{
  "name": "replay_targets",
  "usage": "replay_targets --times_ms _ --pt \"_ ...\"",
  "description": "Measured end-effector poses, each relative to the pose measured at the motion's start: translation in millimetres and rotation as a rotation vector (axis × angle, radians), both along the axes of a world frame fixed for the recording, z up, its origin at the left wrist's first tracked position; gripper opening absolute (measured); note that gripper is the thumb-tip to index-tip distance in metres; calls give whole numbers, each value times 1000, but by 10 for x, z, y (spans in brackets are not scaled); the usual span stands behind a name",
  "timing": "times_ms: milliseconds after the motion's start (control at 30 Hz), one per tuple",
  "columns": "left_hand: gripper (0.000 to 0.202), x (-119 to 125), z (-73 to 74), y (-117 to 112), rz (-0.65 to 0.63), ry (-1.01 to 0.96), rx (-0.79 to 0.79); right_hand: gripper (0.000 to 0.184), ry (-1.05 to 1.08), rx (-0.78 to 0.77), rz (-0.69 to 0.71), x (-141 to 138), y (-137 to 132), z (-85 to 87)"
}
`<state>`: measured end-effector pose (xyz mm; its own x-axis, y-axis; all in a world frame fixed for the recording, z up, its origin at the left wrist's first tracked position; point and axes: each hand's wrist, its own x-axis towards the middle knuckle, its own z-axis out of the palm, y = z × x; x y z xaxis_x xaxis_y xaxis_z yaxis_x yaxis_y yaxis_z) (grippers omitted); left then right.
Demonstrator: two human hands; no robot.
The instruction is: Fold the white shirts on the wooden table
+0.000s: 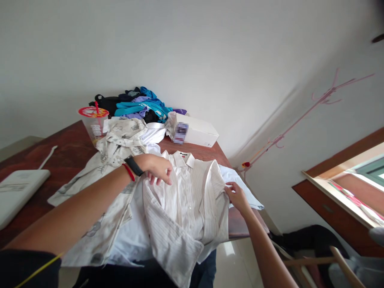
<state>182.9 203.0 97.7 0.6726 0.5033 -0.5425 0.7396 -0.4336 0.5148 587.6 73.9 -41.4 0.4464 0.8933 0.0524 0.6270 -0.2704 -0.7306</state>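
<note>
A white striped collared shirt lies front up on a dark wooden table, its lower part hanging over the near edge. My left hand, with a black band and red string at the wrist, rests fingers down on the shirt's left shoulder. My right hand pinches the shirt's right side edge, where a sleeve is folded inward. Under and beside it lie a plain white garment and a patterned cream shirt.
A pile of black, teal and purple clothes sits at the table's far end beside a white box and a plastic cup with a red lid. A white device lies at left. A pink coat rack leans against the wall.
</note>
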Motion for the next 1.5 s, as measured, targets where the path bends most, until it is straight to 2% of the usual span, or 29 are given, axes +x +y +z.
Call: replay_targets --times_ms 100,167,233,333,433,533,600,700,800,900,1067,1133,1200,1300,1367,1433,1500 --pt "37 123 -2 -19 -128 -141 256 57 -29 -44 -14 -18 33 56" --pt "40 199 -88 -51 -192 -188 387 59 -88 -61 -6 -45 58 97" --pt "47 258 -237 -91 -243 -214 441 57 -184 -52 5 -98 71 149" --pt "58 300 -490 -159 -339 -244 470 54 -345 65 11 -255 30 259" --pt "58 279 -641 -241 -445 -243 457 38 -395 190 139 -508 -94 390" --pt "40 240 -633 -324 -499 -236 463 28 -358 102 401 -784 -244 481" --pt "23 234 -571 -365 -497 -224 495 26 -378 -3 488 -920 -316 499" --pt "11 243 -470 -390 -501 -204 542 26 -401 -106 474 -1003 -365 473" --pt "17 207 -386 -370 -508 -178 541 20 -349 -124 453 -967 -384 426" --pt "19 90 -289 -333 -456 -146 524 22 -321 -82 438 -903 -428 388" --pt "19 -156 -48 -271 -395 -154 480 50 -314 -96 383 -882 -519 330" --pt "19 -249 62 -230 -371 -171 491 46 -308 -114 389 -886 -522 302" --pt "16 -360 165 -173 -317 -180 533 34 -283 -122 414 -874 -507 266" --pt "10 -601 280 -77 -187 -208 626 29 -224 -93 454 -820 -481 197" --pt "10 -798 308 -28 -84 -274 687 28 -197 -60 447 -777 -478 153" --pt "10 -974 287 -10 62 -377 758 25 -168 -41 426 -756 -491 129" --pt "6 -1077 224 -24 270 -524 814 26 -161 -51 370 -780 -518 132"
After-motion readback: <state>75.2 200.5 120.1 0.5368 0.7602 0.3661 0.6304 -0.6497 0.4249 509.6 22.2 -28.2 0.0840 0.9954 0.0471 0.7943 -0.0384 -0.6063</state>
